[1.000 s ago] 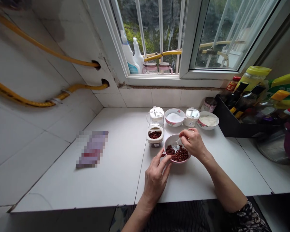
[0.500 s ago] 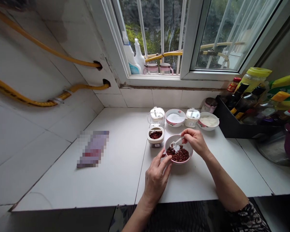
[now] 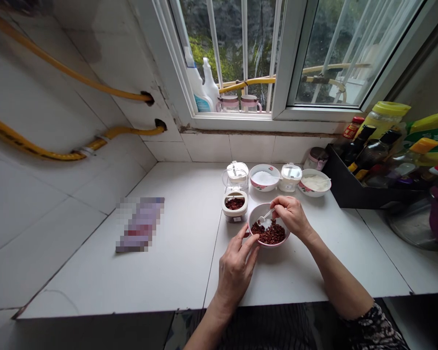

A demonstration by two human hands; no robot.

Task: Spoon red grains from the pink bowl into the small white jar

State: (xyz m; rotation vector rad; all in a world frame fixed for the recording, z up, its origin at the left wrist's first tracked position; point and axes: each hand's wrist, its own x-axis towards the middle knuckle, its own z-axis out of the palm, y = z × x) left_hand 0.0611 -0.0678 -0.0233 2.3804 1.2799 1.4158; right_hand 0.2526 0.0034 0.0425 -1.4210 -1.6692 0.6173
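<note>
A white bowl with a pink rim (image 3: 285,241) stands on the counter with small reddish-brown peppercorn-like grains (image 3: 272,235) in it. My left hand (image 3: 236,265) grips the bowl's near left rim, thumb and fingers on its edge. Pinched in my right hand (image 3: 289,214) is a small white spoon (image 3: 264,217), its head low inside the bowl by the grains. To the left of the bowl, a square seasoning jar (image 3: 235,214) stands with its top open, showing the same kind of dark red grains.
Behind are a bowl of white granules (image 3: 264,178), a lidded white jar (image 3: 290,178), another bowl with pale contents (image 3: 315,183) and a jar with a raised lid (image 3: 237,176). A black box of bottles (image 3: 365,194) stands right. A blurred purple packet (image 3: 140,226) lies left.
My right hand has shifted slightly left, and the spoon with it, deeper over the grains. My left hand and the bowl stay in place.
</note>
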